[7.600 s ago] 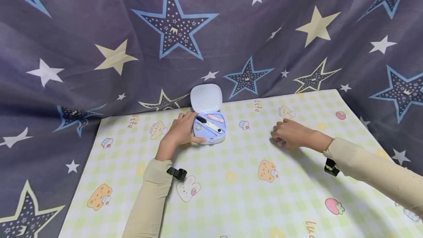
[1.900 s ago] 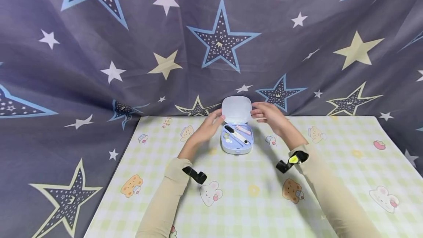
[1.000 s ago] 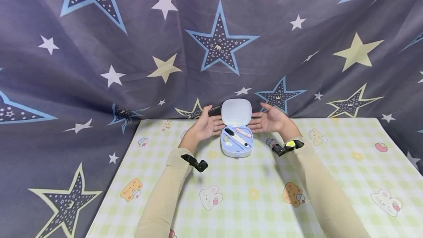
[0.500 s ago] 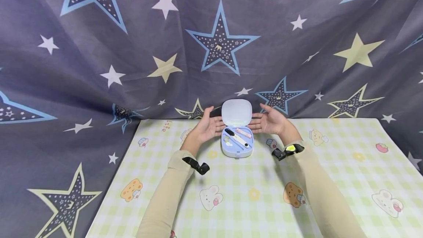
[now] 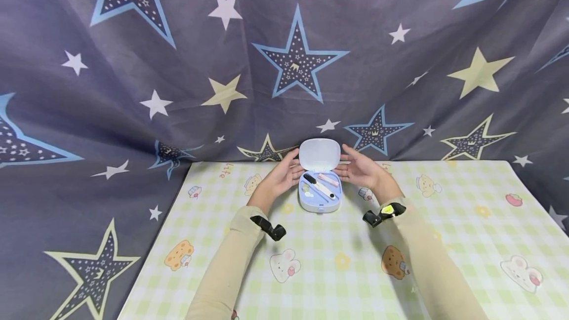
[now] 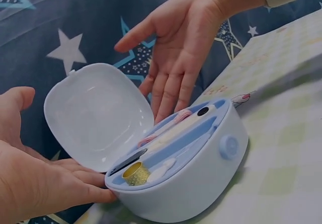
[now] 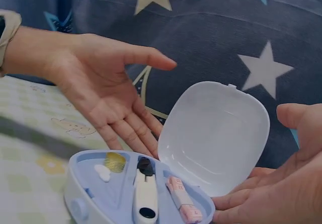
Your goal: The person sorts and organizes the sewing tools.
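A blue-and-white sewing box [image 5: 320, 207] stands on the table with its white lid [image 5: 319, 154] raised. Its blue tray holds a gold thimble [image 6: 136, 174], a small white piece [image 7: 102, 172], a white-handled tool with a black tip [image 7: 146, 194] and a pink rolled strip like a tape measure [image 7: 184, 201]. My left hand [image 5: 282, 176] is at the left of the hinge, fingers straight and reaching behind the lid. At the right, my right hand [image 5: 361, 169] mirrors it, palm turned in and thumb raised. Neither hand grips anything; whether fingertips touch the lid is hard to tell.
A checked tablecloth [image 5: 338, 280] with cartoon prints covers the table. Close behind the box hangs a dark star-patterned curtain [image 5: 378, 28]. Black wrist cameras sit on the left sleeve [image 5: 218, 280] and the right sleeve [image 5: 440, 275].
From gripping the box's left side, my left hand moved to the lid; my right hand came in from the right. Lately both thumbs drew inward toward the lid, which leans slightly further forward.
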### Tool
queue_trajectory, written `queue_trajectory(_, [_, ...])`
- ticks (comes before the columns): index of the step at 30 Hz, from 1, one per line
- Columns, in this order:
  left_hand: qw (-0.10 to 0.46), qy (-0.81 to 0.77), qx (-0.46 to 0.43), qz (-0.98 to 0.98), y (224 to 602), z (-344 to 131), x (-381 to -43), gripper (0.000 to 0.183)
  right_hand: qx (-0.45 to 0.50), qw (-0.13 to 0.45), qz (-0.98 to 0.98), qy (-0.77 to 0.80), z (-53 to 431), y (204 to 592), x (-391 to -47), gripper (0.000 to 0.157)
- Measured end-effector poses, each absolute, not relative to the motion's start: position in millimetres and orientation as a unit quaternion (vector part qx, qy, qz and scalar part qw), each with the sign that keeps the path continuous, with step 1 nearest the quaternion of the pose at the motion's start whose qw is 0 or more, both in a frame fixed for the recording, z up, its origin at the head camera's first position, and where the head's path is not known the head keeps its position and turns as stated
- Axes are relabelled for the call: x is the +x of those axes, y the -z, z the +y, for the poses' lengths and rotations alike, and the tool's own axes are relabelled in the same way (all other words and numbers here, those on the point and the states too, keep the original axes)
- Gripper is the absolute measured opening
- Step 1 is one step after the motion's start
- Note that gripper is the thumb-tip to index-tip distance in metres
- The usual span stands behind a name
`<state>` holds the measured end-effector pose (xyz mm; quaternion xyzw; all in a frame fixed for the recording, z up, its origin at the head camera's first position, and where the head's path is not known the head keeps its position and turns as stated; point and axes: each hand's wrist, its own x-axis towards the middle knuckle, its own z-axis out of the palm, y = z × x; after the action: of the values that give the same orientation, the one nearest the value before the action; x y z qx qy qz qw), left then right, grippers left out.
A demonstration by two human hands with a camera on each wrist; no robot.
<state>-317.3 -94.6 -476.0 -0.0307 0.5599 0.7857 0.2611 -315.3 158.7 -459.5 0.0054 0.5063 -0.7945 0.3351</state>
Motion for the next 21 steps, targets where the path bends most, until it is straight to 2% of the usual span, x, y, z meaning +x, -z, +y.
queue_trajectory(6, [0.251,-0.785,-0.037,0.566,480,-92,-316,0.085,-0.018,0.319,0.546,0.775,154,463,-309,0.075])
queue_trajectory(12, [0.237,-0.779,-0.033,0.580,483,-93,-316,0.074,-0.019,0.314,0.548,0.775,152,466,-308,0.085])
queue_trajectory(15, [0.232,-0.778,-0.037,0.583,482,-92,-315,0.074,-0.020,0.311,0.555,0.771,151,466,-307,0.089])
queue_trajectory(21, [0.230,-0.778,-0.039,0.583,480,-91,-312,0.080,-0.039,0.307,0.580,0.754,150,467,-303,0.081])
